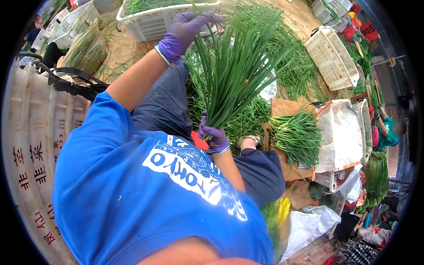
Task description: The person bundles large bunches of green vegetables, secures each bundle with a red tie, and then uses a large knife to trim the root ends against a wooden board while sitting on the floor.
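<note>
Head view: the person's right hand (215, 136) grips a fanned bunch of long green leaves (236, 77) by its base.
The bunch stands above the lap, tips spread away from the body, with loose greens (295, 66) strewn on the ground beyond. The left hand (187, 33), also in a purple glove, is raised beside the leaf tips; whether its fingers pinch a blade cannot be told. Since only the narrow base is held, a slack grip could let inner stems slide out, and a hard tug at the tips might snap blades. Swung right, the bunch could knock the stacked leaves (297, 137) on the wooden board (282, 106).
</note>
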`<move>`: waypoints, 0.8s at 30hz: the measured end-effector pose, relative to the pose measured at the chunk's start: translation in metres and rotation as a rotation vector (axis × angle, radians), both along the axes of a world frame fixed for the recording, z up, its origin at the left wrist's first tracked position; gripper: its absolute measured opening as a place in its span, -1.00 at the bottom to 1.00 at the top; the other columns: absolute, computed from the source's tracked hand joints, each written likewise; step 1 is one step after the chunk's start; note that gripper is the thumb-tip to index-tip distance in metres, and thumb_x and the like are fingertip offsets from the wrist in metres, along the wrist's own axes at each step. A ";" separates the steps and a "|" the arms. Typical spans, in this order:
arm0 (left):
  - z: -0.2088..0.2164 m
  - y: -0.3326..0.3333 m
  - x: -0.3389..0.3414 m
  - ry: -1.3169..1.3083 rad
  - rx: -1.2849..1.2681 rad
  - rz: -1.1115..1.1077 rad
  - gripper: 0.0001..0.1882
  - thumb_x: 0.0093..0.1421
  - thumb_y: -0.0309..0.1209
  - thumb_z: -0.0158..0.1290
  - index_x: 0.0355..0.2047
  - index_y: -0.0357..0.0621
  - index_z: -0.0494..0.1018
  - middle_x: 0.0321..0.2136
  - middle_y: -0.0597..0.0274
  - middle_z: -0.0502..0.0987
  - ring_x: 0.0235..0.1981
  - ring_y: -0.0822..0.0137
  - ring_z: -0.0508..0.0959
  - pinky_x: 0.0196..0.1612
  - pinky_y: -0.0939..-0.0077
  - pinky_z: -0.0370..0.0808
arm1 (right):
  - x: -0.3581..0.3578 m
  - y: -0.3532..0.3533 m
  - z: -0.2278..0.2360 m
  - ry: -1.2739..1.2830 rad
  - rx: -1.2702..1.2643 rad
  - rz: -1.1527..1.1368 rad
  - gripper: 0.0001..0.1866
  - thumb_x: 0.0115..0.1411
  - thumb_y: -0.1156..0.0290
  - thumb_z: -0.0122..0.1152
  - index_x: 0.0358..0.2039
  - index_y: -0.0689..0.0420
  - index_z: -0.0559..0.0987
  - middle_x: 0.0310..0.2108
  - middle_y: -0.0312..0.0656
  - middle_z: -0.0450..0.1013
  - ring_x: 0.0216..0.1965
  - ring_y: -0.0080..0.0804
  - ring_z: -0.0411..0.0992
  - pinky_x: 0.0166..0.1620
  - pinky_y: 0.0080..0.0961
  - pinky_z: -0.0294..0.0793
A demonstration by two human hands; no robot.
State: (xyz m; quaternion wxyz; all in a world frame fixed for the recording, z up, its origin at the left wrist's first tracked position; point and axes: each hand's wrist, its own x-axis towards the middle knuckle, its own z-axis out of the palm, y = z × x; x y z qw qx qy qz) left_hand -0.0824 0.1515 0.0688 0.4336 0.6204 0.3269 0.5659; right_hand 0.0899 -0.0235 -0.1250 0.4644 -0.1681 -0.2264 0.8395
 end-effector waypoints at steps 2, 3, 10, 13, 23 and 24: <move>0.002 0.009 -0.016 -0.063 -0.115 0.010 -0.72 0.21 -0.35 -0.18 -0.26 -0.28 0.45 -0.29 0.21 0.51 -0.24 0.35 0.49 -0.04 0.51 0.36 | -0.002 0.002 0.002 -0.002 -0.005 0.002 -0.43 -0.12 0.59 0.11 -0.03 0.21 0.20 -0.53 -0.20 0.27 -0.55 -0.43 0.31 -0.54 -0.51 0.38; 0.007 0.009 -0.019 -0.112 -0.137 -0.036 -0.73 0.19 -0.36 -0.15 -0.22 -0.26 0.43 -0.26 0.20 0.50 -0.21 0.35 0.47 -0.02 0.49 0.34 | -0.002 0.002 0.000 -0.015 -0.008 0.001 -0.43 -0.12 0.59 0.11 -0.03 0.21 0.20 -0.53 -0.20 0.27 -0.55 -0.43 0.31 -0.54 -0.51 0.38; 0.056 0.007 0.005 0.036 0.239 -0.070 -0.29 0.07 -0.39 0.04 0.18 -0.09 -0.05 0.02 0.06 0.25 0.05 0.28 0.23 0.10 0.39 0.15 | 0.000 0.003 0.001 -0.068 0.020 -0.011 -0.40 -0.13 0.56 0.18 -0.03 0.20 0.20 -0.54 -0.20 0.27 -0.57 -0.43 0.32 -0.55 -0.54 0.39; 0.078 -0.005 0.010 0.248 0.143 -0.299 -0.27 0.05 -0.39 0.07 0.17 -0.09 -0.04 0.01 0.04 0.25 0.05 0.30 0.25 0.13 0.36 0.10 | 0.001 0.003 -0.001 -0.080 0.036 0.018 -0.40 -0.14 0.55 0.20 -0.03 0.19 0.21 -0.54 -0.20 0.27 -0.57 -0.43 0.32 -0.55 -0.55 0.40; 0.032 0.021 0.028 0.501 0.276 -0.495 -0.61 0.06 -0.27 0.04 -0.10 -0.14 0.38 -0.11 0.14 0.41 -0.05 0.34 0.37 0.11 0.39 0.17 | 0.000 0.001 0.002 -0.161 -0.015 0.039 -0.75 -0.17 0.52 0.24 -0.43 0.26 0.41 -0.59 -0.23 0.36 -0.58 -0.46 0.38 -0.51 -0.52 0.41; 0.034 0.019 0.030 0.459 0.245 -0.546 -0.63 0.10 -0.27 -0.01 -0.10 -0.15 0.38 -0.16 0.14 0.45 -0.12 0.37 0.42 0.08 0.41 0.21 | -0.001 0.001 0.002 -0.160 -0.014 0.041 -0.75 -0.17 0.52 0.24 -0.43 0.26 0.41 -0.59 -0.22 0.36 -0.59 -0.45 0.38 -0.51 -0.52 0.41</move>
